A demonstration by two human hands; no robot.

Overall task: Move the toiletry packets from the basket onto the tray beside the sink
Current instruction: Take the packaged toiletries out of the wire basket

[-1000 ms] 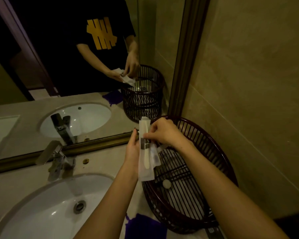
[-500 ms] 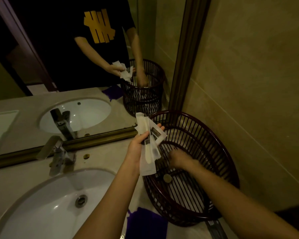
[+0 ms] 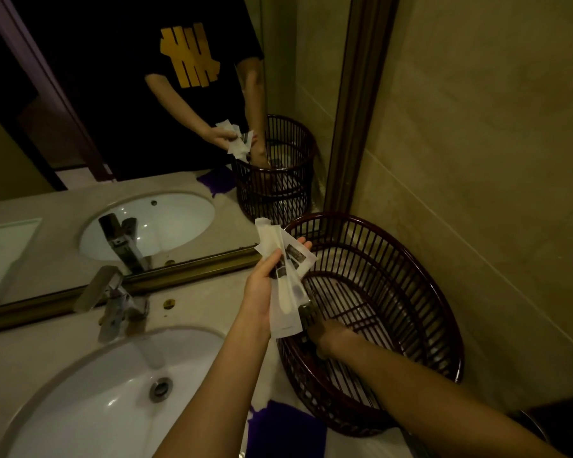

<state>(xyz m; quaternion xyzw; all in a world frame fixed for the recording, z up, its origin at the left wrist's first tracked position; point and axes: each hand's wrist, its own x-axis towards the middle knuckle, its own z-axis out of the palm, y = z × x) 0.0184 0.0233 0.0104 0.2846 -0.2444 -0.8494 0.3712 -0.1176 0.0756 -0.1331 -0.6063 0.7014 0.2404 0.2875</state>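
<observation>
Toiletry packets, white and flat, fan upward from your left hand, which pinches them at mid-length just beside the rim of the dark slatted basket, while nearer you your right hand reaches down to the basket floor, its fingers hidden so its grip cannot be told. They look light, thin and slippery, so pinch each across its flat middle. Beyond, the sink and mirror; no tray is clearly visible.
</observation>
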